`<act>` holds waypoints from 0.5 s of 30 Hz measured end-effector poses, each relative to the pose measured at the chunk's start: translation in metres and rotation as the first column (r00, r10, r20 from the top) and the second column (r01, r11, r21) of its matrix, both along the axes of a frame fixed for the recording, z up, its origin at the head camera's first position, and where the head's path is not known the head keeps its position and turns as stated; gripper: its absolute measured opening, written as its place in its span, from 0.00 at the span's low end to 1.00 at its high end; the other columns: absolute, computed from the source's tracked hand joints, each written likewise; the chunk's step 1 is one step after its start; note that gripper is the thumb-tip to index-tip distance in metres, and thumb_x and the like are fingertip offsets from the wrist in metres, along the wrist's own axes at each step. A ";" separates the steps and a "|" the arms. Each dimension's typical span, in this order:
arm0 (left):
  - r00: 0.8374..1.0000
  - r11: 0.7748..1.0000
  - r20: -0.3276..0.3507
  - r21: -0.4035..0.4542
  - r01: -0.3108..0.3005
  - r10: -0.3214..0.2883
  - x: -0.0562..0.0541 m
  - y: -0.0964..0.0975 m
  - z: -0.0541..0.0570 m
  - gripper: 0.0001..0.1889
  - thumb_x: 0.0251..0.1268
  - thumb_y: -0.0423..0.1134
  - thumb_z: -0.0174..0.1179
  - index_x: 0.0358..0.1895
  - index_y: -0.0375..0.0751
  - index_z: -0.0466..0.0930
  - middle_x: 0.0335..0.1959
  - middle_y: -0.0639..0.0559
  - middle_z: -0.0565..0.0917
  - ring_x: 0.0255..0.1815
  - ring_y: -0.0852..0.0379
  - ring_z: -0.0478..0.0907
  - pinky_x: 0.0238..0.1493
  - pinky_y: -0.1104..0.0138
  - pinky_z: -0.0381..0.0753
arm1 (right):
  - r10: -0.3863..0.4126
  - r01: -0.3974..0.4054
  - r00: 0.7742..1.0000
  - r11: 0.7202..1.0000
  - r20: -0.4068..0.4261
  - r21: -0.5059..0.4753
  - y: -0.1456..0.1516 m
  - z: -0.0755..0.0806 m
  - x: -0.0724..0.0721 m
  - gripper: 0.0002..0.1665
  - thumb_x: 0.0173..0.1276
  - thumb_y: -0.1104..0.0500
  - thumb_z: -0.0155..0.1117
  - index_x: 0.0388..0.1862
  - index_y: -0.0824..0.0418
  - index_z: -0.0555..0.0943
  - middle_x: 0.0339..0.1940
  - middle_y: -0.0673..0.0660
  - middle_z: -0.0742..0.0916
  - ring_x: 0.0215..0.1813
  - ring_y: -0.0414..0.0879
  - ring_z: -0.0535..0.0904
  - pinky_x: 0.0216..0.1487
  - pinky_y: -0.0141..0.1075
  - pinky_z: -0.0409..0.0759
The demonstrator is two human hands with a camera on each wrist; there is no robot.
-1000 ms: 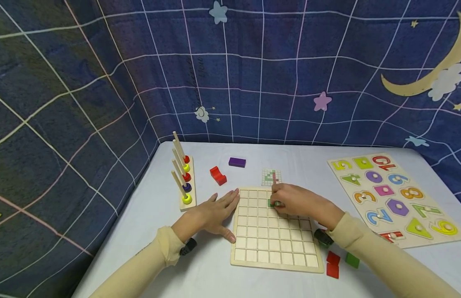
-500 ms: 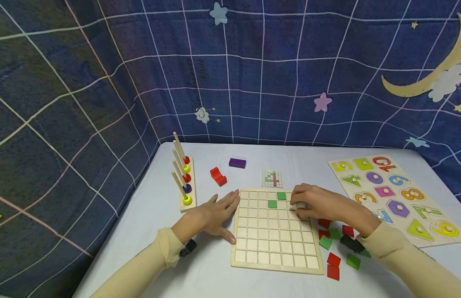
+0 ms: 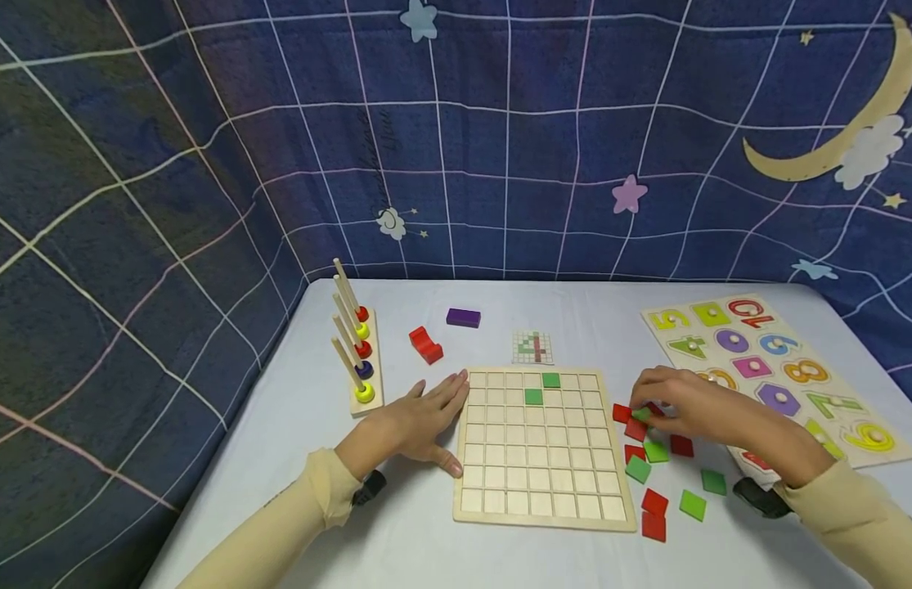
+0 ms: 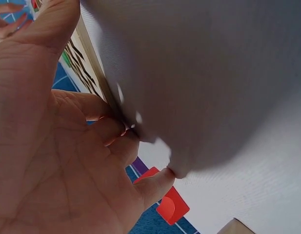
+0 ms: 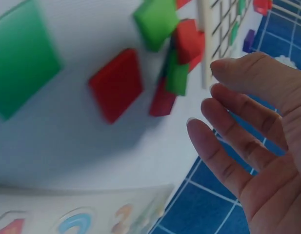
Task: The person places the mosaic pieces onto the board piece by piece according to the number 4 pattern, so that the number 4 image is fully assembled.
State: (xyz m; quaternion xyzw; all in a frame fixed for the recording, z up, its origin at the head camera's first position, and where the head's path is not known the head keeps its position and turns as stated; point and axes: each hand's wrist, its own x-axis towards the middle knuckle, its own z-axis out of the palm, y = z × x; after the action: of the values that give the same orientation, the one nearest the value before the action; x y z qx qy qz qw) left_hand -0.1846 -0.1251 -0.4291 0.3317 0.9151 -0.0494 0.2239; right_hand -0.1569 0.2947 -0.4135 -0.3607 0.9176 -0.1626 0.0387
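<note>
A light wooden grid board (image 3: 541,450) lies flat on the white table. Two green square tiles sit in its upper cells, one in the top row (image 3: 550,380) and one in the second (image 3: 533,397). My left hand (image 3: 415,425), fingers spread, rests against the board's left edge. Over the loose tiles right of the board hovers my right hand (image 3: 694,406), its fingers loosely bent. In the right wrist view, a green tile (image 5: 177,78) lies among red ones, with a gap between it and my fingertips (image 5: 219,68). Nothing shows in that hand.
Red and green tiles (image 3: 653,526) lie scattered right of the board. A small pattern card (image 3: 532,348) is behind it. A number puzzle (image 3: 783,364) lies at the right. A peg stand with rings (image 3: 377,380), a red curved block (image 3: 426,346) and a purple block (image 3: 464,317) stand back left.
My right hand has moved from the green tile on the board, rightward across it, to the loose tiles. Both green tiles on the board are uncovered. The left hand stays put.
</note>
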 end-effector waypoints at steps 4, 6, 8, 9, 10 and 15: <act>1.000 1.000 0.010 0.001 0.000 0.000 -0.001 0.000 0.000 0.68 0.57 0.76 0.67 0.90 0.42 0.39 0.93 0.49 0.37 0.93 0.52 0.39 0.91 0.45 0.48 | -0.035 0.034 0.999 0.998 0.012 0.047 0.006 -0.006 0.004 0.13 0.63 0.62 0.81 0.44 0.49 0.91 0.46 0.44 0.88 0.49 0.45 0.82 0.52 0.41 0.91; 1.000 1.000 0.011 0.001 0.003 -0.003 -0.002 0.001 -0.001 0.69 0.57 0.76 0.67 0.90 0.42 0.39 0.93 0.49 0.37 0.93 0.52 0.39 0.91 0.45 0.48 | -0.050 0.049 0.999 0.997 0.014 0.063 0.008 -0.009 0.006 0.13 0.63 0.63 0.81 0.45 0.49 0.91 0.47 0.45 0.88 0.49 0.46 0.82 0.53 0.42 0.91; 1.000 1.000 0.014 0.003 0.001 -0.001 -0.002 0.001 -0.001 0.69 0.57 0.76 0.67 0.90 0.43 0.39 0.92 0.49 0.37 0.93 0.52 0.38 0.91 0.45 0.48 | -0.057 0.056 0.998 0.996 0.008 0.072 0.009 -0.012 0.006 0.14 0.62 0.63 0.82 0.45 0.50 0.91 0.48 0.46 0.88 0.50 0.46 0.83 0.53 0.43 0.91; 1.000 1.000 0.015 0.006 0.000 0.000 -0.002 0.001 -0.001 0.69 0.57 0.76 0.67 0.90 0.43 0.39 0.92 0.49 0.37 0.93 0.52 0.38 0.91 0.45 0.48 | -0.058 0.058 0.998 0.996 0.003 0.075 0.009 -0.013 0.007 0.15 0.61 0.64 0.82 0.45 0.50 0.91 0.48 0.47 0.88 0.50 0.47 0.83 0.53 0.44 0.91; 1.000 1.000 0.017 0.008 -0.002 0.002 -0.002 0.001 -0.001 0.69 0.57 0.76 0.68 0.90 0.43 0.39 0.92 0.50 0.37 0.93 0.52 0.38 0.91 0.45 0.48 | -0.059 0.059 0.998 0.995 -0.003 0.079 0.009 -0.013 0.007 0.15 0.61 0.64 0.82 0.45 0.50 0.91 0.48 0.47 0.88 0.50 0.47 0.83 0.53 0.44 0.91; 0.999 1.000 0.029 0.021 -0.014 0.013 -0.002 0.000 0.000 0.68 0.58 0.74 0.68 0.90 0.42 0.39 0.92 0.49 0.36 0.93 0.52 0.38 0.91 0.45 0.47 | -0.085 0.085 0.996 0.992 -0.007 0.091 0.013 -0.009 0.010 0.15 0.61 0.64 0.82 0.44 0.48 0.91 0.46 0.45 0.87 0.49 0.43 0.81 0.53 0.42 0.91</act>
State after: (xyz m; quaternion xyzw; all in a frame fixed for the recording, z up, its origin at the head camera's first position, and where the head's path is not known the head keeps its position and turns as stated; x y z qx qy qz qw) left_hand -0.1861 -0.1255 -0.4288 0.3287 0.9144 -0.0333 0.2340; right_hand -0.1468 0.3081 -0.4224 -0.3194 0.9386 -0.1215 0.0465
